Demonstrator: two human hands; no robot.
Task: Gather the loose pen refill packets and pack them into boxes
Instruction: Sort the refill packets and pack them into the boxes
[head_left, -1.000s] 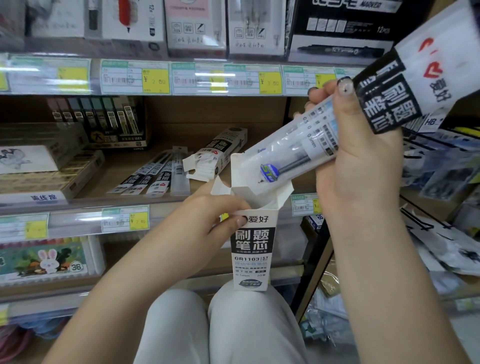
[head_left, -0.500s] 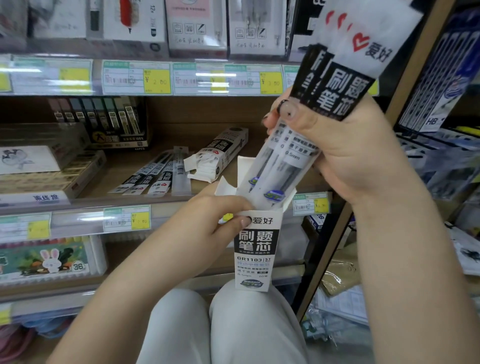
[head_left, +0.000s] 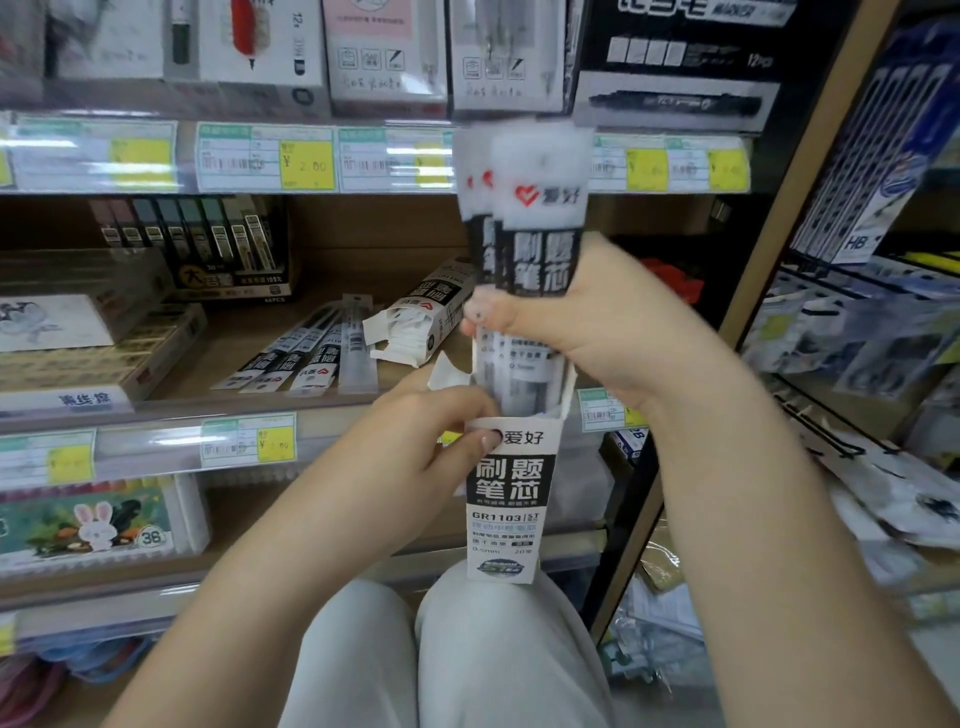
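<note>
Seemingly, in the head view the left hand (head_left: 415, 441) gripped the upright box (head_left: 511, 499) on the knee while the right hand (head_left: 587, 332) clasped the refill packets (head_left: 524, 249), lower ends inside its mouth; best to keep them vertical and the flaps apart.

Wooden shop shelves (head_left: 332, 249) filled the view from nine to one o'clock, their front rails carrying price labels (head_left: 306, 163) with yellow patches. At three o'clock a tan upright post (head_left: 779, 218) divided them from a wire rack (head_left: 831, 431). Lighting was even, and glared on the rails.
</note>
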